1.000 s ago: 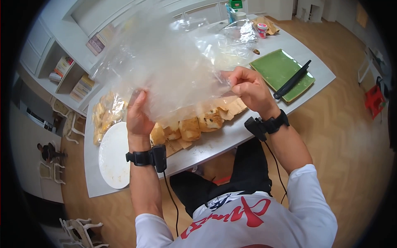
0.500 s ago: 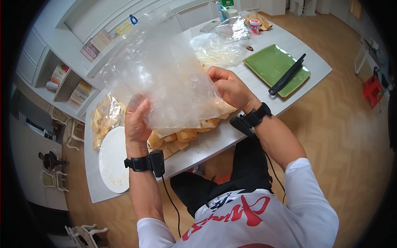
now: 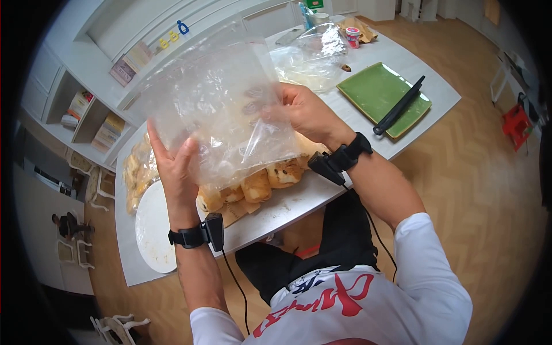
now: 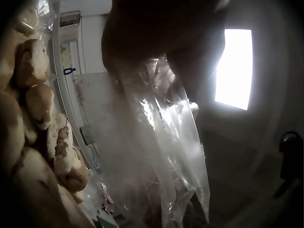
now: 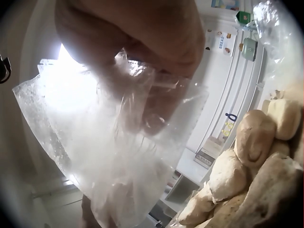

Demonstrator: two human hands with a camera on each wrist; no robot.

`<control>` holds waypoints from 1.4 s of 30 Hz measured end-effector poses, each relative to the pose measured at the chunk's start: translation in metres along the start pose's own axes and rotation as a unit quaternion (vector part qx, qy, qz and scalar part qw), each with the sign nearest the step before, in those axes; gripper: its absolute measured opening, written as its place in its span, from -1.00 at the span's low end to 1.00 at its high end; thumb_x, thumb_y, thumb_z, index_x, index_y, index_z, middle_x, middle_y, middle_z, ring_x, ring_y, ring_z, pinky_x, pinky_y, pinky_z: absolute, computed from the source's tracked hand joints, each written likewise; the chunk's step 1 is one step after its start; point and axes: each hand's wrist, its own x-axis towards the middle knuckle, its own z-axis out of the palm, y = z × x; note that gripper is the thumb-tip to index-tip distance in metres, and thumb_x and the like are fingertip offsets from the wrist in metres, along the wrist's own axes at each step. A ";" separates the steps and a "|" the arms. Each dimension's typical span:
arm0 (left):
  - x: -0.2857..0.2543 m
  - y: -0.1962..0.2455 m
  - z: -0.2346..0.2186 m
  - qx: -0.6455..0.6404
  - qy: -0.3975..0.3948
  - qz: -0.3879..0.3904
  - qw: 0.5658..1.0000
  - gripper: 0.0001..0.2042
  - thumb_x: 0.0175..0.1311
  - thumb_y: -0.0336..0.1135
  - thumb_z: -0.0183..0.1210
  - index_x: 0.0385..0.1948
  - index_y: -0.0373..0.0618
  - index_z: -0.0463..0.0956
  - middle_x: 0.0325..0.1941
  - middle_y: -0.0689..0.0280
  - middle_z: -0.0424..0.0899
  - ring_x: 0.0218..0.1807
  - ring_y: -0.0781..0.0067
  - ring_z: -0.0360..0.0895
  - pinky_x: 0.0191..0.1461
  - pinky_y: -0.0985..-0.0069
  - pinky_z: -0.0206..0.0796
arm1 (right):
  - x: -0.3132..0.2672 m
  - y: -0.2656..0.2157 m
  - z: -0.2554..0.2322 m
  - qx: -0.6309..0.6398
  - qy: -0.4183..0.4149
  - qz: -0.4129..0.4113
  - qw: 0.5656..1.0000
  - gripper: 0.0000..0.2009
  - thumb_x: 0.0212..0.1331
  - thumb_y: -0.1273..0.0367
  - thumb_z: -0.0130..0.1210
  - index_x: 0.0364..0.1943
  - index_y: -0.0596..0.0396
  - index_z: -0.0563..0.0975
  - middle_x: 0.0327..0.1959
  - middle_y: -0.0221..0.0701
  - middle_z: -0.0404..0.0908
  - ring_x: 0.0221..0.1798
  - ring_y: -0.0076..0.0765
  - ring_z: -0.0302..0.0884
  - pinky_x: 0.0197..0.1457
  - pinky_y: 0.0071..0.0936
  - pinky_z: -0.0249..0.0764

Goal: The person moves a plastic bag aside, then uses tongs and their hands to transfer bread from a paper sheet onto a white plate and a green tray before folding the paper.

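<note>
A thin, see-through plastic bag is held up, tilted, above the bench. It is shiny, crinkled and a bit cloudy, and is pinched by the left fingers and right fingers.

L hand & R hand fwd, apart

Your setting: a home-like dining or living room, exact use uncertain. Your evidence: white shelving with books; panelled wall; herringbone floor; ornate pale chairs; broad white table; sheet lettered BREAD.
</note>
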 end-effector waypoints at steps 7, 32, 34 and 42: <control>-0.002 -0.024 -0.032 -0.096 -0.031 -0.125 0.987 -0.53 0.28 -0.39 0.22 0.23 -0.18 0.34 0.18 0.25 0.51 0.19 0.32 0.47 0.21 0.38 0.36 | 0.015 -0.010 -0.004 0.020 -0.066 -0.003 0.998 -0.71 0.31 0.40 0.14 0.09 0.12 0.56 -0.09 -0.49 0.67 -0.10 -0.64 0.57 -0.03 -0.63 0.48; 0.023 -0.010 -0.072 0.026 0.088 -0.073 0.993 -0.76 0.44 -0.33 0.08 -0.01 -0.26 0.56 -0.05 0.27 0.68 -0.10 0.49 0.64 -0.05 0.55 0.52 | 0.055 0.034 -0.274 -0.172 0.458 0.177 0.854 -0.46 0.31 0.45 -0.04 0.39 -0.04 0.20 0.04 -0.14 0.52 -0.30 -0.28 0.68 -0.52 -0.54 0.60; 0.025 -0.012 -0.071 0.030 0.100 -0.076 0.992 -0.75 0.45 -0.33 0.06 0.02 -0.26 0.55 -0.04 0.26 0.68 -0.09 0.49 0.64 -0.04 0.55 0.52 | 0.058 0.036 -0.289 -0.160 0.447 0.192 0.859 -0.44 0.32 0.43 -0.05 0.41 -0.07 0.15 0.10 -0.13 0.49 -0.30 -0.27 0.69 -0.53 -0.55 0.59; 0.024 -0.016 -0.085 0.043 0.060 -0.100 0.992 -0.71 0.46 -0.35 0.02 0.11 -0.28 0.48 0.05 0.21 0.64 -0.04 0.45 0.63 0.00 0.50 0.53 | 0.074 0.058 -0.322 -0.120 0.448 0.205 0.862 -0.47 0.35 0.42 -0.14 0.42 -0.06 0.13 0.25 -0.10 0.36 -0.29 -0.18 0.72 -0.56 -0.54 0.57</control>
